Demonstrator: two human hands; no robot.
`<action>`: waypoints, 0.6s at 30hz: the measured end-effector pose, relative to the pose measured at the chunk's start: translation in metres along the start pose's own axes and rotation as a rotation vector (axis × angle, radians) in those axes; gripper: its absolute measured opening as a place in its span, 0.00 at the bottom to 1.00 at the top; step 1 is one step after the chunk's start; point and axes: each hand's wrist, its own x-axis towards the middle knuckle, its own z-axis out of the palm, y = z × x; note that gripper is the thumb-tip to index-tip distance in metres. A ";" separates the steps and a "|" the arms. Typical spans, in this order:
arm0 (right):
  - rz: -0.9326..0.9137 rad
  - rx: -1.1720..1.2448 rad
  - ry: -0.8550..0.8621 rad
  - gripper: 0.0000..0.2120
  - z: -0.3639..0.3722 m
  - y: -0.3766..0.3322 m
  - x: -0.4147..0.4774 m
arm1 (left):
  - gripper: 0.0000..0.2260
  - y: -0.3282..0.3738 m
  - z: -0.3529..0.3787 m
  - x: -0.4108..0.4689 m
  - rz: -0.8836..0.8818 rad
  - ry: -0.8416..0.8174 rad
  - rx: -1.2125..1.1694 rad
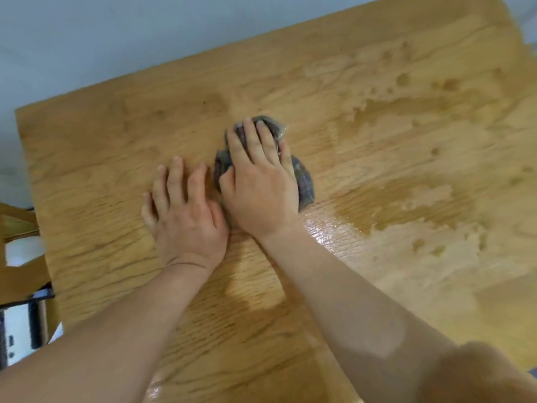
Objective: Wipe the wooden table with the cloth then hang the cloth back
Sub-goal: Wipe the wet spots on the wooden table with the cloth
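A dark grey-purple cloth (304,181) lies bunched on the wooden table (377,286) near its middle. My right hand (258,181) presses flat on top of the cloth, covering most of it, with the fingers spread over its far end. My left hand (183,213) lies flat on the bare wood just to the left, fingers apart, its thumb side touching my right hand. Wet streaks and patches (406,199) shine on the table's right half.
A wooden chair (17,225) stands past the table's left edge, with a metallic object (20,324) below it on the floor. Beyond the table's far edge is pale floor (116,39).
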 end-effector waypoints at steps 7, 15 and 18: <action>-0.261 -0.019 -0.125 0.25 -0.031 0.050 -0.192 | 0.21 0.002 -0.004 -0.002 -0.023 -0.020 -0.007; 0.575 -0.087 0.170 0.27 -0.051 0.117 -0.207 | 0.19 0.000 -0.004 -0.004 0.009 -0.009 -0.017; 0.529 -0.034 0.202 0.28 -0.021 0.045 -0.189 | 0.20 0.000 -0.004 -0.005 0.026 -0.019 -0.030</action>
